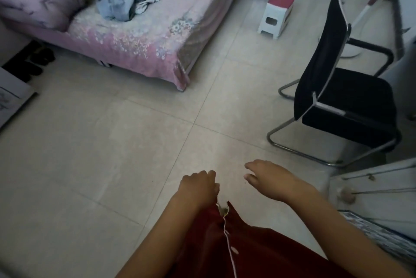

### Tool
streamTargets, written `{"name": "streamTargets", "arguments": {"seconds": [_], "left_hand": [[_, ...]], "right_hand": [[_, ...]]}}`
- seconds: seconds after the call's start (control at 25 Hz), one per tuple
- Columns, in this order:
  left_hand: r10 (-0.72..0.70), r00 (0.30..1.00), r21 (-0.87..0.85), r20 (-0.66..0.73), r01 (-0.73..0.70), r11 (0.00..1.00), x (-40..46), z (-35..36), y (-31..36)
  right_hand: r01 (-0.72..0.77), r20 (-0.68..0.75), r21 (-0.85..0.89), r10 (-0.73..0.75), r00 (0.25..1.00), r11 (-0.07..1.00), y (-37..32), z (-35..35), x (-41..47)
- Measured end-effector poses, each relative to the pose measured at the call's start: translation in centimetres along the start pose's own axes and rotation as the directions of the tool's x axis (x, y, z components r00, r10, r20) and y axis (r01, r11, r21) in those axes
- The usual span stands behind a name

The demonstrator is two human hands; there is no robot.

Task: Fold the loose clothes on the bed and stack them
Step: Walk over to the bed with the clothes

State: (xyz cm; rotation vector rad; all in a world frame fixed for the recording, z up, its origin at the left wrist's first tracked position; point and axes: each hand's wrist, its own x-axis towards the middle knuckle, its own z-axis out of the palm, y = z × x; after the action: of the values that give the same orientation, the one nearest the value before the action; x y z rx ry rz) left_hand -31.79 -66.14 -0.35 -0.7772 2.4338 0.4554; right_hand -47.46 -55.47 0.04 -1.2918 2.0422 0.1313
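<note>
Black chair [344, 88] right; stool [278, 14] beside bed [144, 36]

Soft, rather dim daylight fills the room, brightest on the floor [157, 142] near the middle. The picture is slightly blurred throughout, worst at the corners, where wide-angle bending curves the chair [337, 88] and bed [139, 39].
</note>
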Motion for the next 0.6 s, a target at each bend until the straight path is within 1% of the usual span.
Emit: {"name": "streamTargets", "arguments": {"seconds": [0.24,0.44,0.52,0.6], "left_hand": [[0.016,1.000,-0.001,0.013,-0.016,1.000,7.4,-5.5,-3.8],[0.057,0.998,0.063,-0.001,-0.057,0.996,15.2,-12.2,-9.0],[0.072,0.997,0.066,0.002,-0.072,0.995,17.9,-15.0,-11.2],[0.083,0.996,0.072,0.012,-0.084,0.994,20.3,-17.6,-13.4]], "right_hand": [[-0.006,0.022,0.003,0.005,1.000,1.000,-0.5,-5.2,7.7],[-0.047,-0.044,0.109,0.052,0.998,0.993,-1.4,-11.4,16.4],[-0.083,-0.041,0.147,0.090,0.995,0.986,-1.6,-14.1,19.2],[-0.116,-0.036,0.150,0.123,0.992,0.982,-1.8,-16.4,21.6]]}}
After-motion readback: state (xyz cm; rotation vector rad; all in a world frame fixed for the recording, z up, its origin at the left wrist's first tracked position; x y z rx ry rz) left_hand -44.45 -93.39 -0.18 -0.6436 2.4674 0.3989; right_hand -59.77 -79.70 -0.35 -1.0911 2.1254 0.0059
